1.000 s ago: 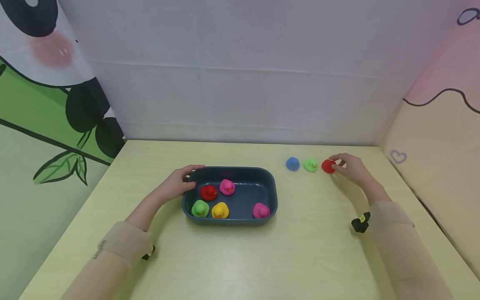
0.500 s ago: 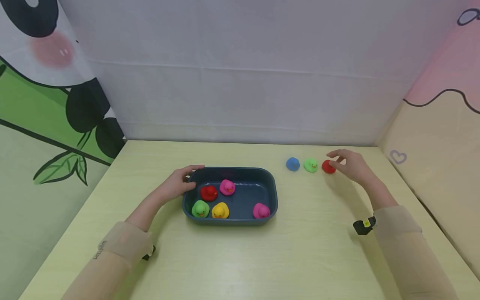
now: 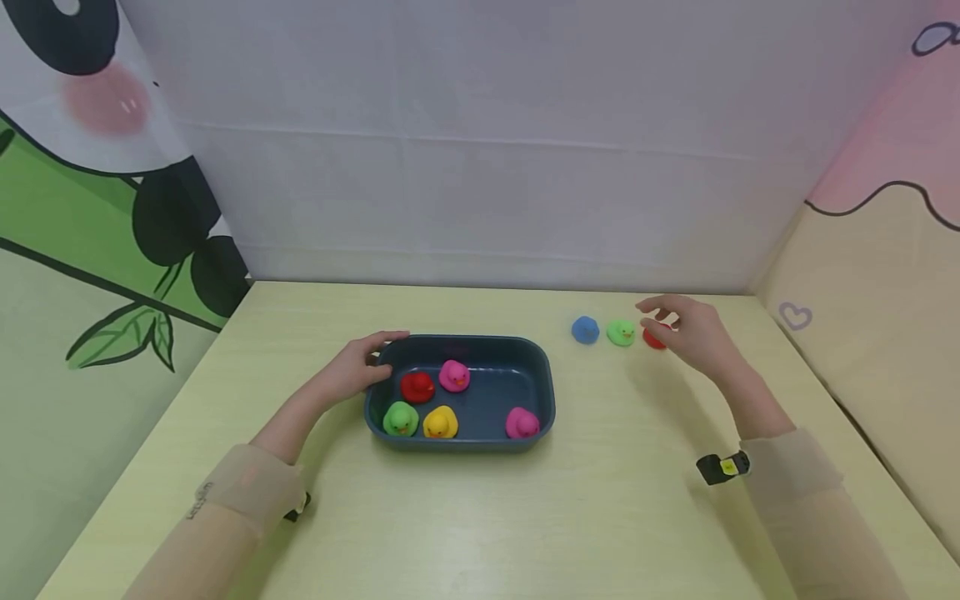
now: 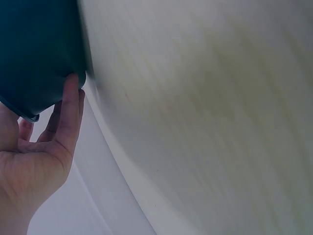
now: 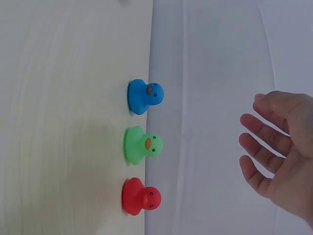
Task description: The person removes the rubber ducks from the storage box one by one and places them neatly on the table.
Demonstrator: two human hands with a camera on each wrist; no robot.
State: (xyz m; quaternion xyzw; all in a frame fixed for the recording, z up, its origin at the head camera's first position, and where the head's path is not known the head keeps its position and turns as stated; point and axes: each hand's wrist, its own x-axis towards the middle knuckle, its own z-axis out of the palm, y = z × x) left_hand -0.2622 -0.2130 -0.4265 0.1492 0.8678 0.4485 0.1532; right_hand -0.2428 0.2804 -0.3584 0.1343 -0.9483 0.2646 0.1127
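My left hand (image 3: 351, 369) holds the left end of a dark blue plastic basin (image 3: 459, 446), its thumb over the rim. Fingers (image 4: 71, 110) lie along the basin's outer wall in the left wrist view. Inside sit a red rubber duck (image 3: 417, 387), a green one (image 3: 401, 418), a yellow one (image 3: 440, 422) and two pink ones. My right hand (image 3: 693, 335) hovers over another red rubber duck (image 5: 140, 197), apart from it, fingers loosely bent and holding nothing. A light green duck (image 5: 142, 145) and a blue duck (image 5: 145, 96) stand in a row beside that red one.
The pale wooden table (image 3: 480, 517) ends at a white cloth wall (image 3: 487, 200) behind the ducks. Printed side walls (image 3: 862, 275) flank it. Both wrists carry small black devices (image 3: 722, 468).
My right hand has let go of the red duck at the row's right end and risen slightly up and left over it. My left hand and the basin have not moved.
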